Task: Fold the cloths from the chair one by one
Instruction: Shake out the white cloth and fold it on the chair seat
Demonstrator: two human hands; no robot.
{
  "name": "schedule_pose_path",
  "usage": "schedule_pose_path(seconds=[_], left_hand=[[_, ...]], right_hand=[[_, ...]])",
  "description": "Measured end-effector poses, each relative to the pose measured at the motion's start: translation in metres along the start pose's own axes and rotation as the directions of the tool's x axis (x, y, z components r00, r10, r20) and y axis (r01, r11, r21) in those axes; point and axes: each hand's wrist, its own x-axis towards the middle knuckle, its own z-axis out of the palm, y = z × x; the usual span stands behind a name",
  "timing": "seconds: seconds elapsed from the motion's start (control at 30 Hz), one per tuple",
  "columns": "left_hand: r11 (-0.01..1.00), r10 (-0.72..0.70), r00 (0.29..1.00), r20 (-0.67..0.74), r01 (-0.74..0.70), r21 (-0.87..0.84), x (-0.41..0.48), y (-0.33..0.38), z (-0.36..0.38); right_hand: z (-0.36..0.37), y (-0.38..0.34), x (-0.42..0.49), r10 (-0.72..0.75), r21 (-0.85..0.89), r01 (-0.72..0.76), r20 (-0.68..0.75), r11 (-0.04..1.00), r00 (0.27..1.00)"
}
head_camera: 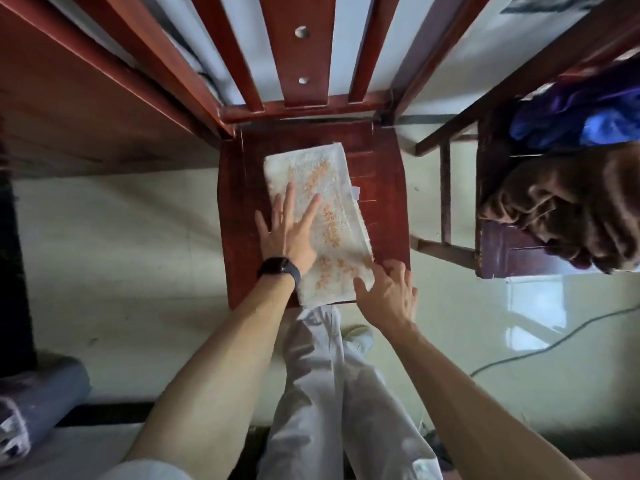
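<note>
A white towel with orange patterns (329, 199) lies folded into a long strip on the seat of a red-brown wooden chair (381, 174). My left hand (289, 230) rests flat on the towel's left side, fingers spread, a dark watch on the wrist. At the near right corner of the towel my right hand (386, 292) has its fingers curled on the edge of the cloth. A second chair (498, 251) at the right carries a brown cloth (568, 209) and a blue-purple cloth (581, 116) piled on it.
A wooden desk or cabinet (86, 109) stands at the left. My legs in light trousers (332, 393) are below the chair. A cable (561, 341) runs across the pale tiled floor at the right. A grey roll (45, 393) lies at the lower left.
</note>
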Motion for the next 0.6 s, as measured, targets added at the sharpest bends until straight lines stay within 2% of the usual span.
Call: schedule_pose_path(seconds=[0.03,0.07,0.1,0.13,0.17,0.2,0.23,0.27,0.37,0.43,0.5,0.6], left_hand=[[0.979,-0.145,0.989,-0.037,0.138,-0.147,-0.017,0.001,0.004],[0.915,-0.309,0.95,-0.056,0.28,-0.292,-0.033,0.001,0.01],[0.801,-0.468,0.884,-0.025,0.411,-0.435,-0.046,0.0,0.017],[0.651,-0.584,0.808,0.074,0.521,-0.552,-0.057,-0.001,0.025],[0.513,-0.625,0.748,0.224,0.61,-0.605,-0.065,-0.001,0.034],[0.448,-0.592,0.717,0.368,0.672,-0.59,-0.072,-0.001,0.042],[0.446,-0.531,0.711,0.46,0.697,-0.561,-0.079,0.0,0.049],[0.469,-0.488,0.722,0.491,0.691,-0.55,-0.083,0.0,0.054],[0.518,-0.459,0.767,0.448,0.641,-0.567,-0.087,0.0,0.065],[0.497,-0.462,0.771,0.439,0.635,-0.592,-0.088,-0.004,0.07],[0.421,-0.463,0.755,0.464,0.648,-0.635,-0.091,-0.01,0.074],[0.253,-0.447,0.74,0.503,0.643,-0.723,-0.105,-0.019,0.073]], right_hand=[[-0.003,0.0,0.002,0.055,0.093,-0.058,0.042,0.994,0.998],[-0.006,0.0,0.005,0.106,0.189,-0.12,0.086,0.975,0.991],[-0.007,0.0,0.01,0.144,0.262,-0.17,0.115,0.95,0.983],[-0.006,0.001,0.014,0.168,0.302,-0.201,0.131,0.932,0.977],[-0.005,0.003,0.019,0.178,0.314,-0.215,0.141,0.925,0.974],[-0.002,0.005,0.022,0.177,0.303,-0.217,0.153,0.928,0.972],[0.001,0.007,0.025,0.17,0.285,-0.212,0.164,0.935,0.972],[0.006,0.009,0.026,0.168,0.271,-0.21,0.172,0.939,0.971],[0.017,0.014,0.025,0.19,0.304,-0.23,0.156,0.925,0.969],[0.022,0.018,0.022,0.183,0.326,-0.219,0.138,0.92,0.973],[0.024,0.022,0.019,0.179,0.367,-0.223,0.152,0.903,0.972],[0.022,0.029,0.009,0.181,0.492,-0.285,0.247,0.823,0.952]])
